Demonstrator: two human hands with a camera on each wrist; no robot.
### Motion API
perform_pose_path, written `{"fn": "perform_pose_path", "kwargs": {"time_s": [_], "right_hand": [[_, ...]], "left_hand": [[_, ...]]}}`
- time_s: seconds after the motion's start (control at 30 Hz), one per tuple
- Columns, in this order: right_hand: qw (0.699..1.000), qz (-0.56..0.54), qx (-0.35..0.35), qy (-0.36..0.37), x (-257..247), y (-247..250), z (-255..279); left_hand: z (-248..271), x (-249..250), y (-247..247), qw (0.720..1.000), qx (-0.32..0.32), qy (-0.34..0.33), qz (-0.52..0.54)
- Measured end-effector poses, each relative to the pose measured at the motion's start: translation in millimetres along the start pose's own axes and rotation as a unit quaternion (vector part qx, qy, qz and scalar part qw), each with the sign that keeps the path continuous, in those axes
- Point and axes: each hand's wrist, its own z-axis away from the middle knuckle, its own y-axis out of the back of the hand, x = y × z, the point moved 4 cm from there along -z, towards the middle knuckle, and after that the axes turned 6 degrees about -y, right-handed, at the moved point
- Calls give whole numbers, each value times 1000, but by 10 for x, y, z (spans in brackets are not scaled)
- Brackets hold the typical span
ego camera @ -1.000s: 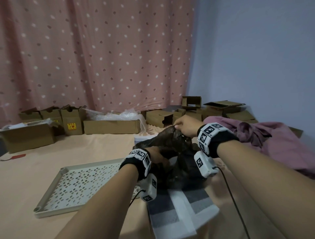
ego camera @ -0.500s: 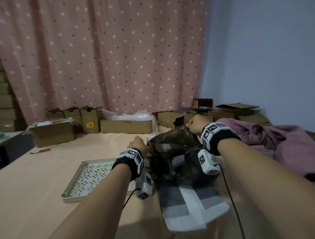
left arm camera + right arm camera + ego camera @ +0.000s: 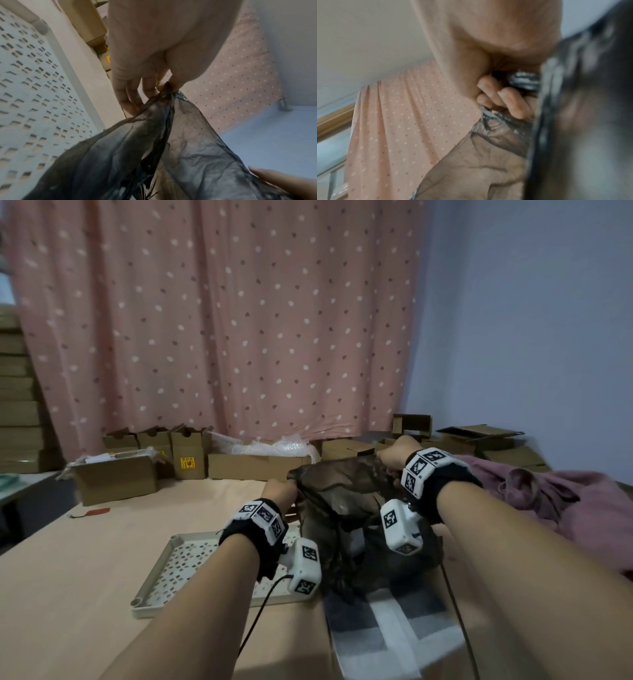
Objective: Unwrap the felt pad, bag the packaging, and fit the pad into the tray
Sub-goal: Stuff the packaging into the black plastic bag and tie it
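A thin dark plastic bag [image 3: 346,508] stands on the table between my hands. My left hand [image 3: 279,491] pinches its left rim [image 3: 167,88] between thumb and fingers. My right hand [image 3: 394,453] grips the right rim with curled fingers [image 3: 505,97], lifted a little higher. The bag's mouth is stretched between the hands. The grey-and-white striped felt pad [image 3: 387,628] lies flat on the table in front of the bag. The beige perforated tray [image 3: 161,583] lies to the left, under my left forearm. Whatever is inside the bag is hidden.
Several open cardboard boxes [image 3: 113,481] and bubble wrap [image 3: 270,445] line the back of the table under a pink dotted curtain. A purple cloth [image 3: 561,501] is heaped at the right. A small red tool [image 3: 97,511] lies far left.
My left hand has moved out of the bag's middle to its left rim and both hands have pulled apart, stretching the bag's mouth wider. The head view has tilted up.
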Motion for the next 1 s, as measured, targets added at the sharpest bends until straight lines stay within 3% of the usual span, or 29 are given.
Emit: {"fn": "perform_pose_path", "kwargs": {"time_s": [0.07, 0.17, 0.3, 0.37, 0.43, 0.53, 0.7, 0.83, 1.0], "right_hand": [[988, -151, -8, -24, 20, -90, 24], [937, -332, -102, -41, -42, -225, 175], [931, -320, -175, -3, -154, -261, 281], [951, -287, -116, 17, -185, -226, 247], [973, -227, 3, 40, -194, -137, 210], [974, -208, 74, 51, -142, -74, 230], [957, -270, 67, 83, -38, -103, 157], [948, -294, 64, 99, 13, -107, 131], [948, -305, -35, 82, -25, -275, 102]], "left_hand": [[32, -4, -13, 1000, -16, 5, 15], [61, 39, 47, 1000, -15, -16, -10], [54, 46, 110, 981, 29, -98, -163], [105, 54, 33, 943, 46, -169, -284], [186, -10, -126, 899, 5, -221, -379], [190, -185, -229, 851, -24, -199, -486], [89, -410, -208, 791, -37, -132, -597], [21, -414, -141, 801, -25, -137, -582], [-43, -270, -38, 863, 23, -173, -474]]}}
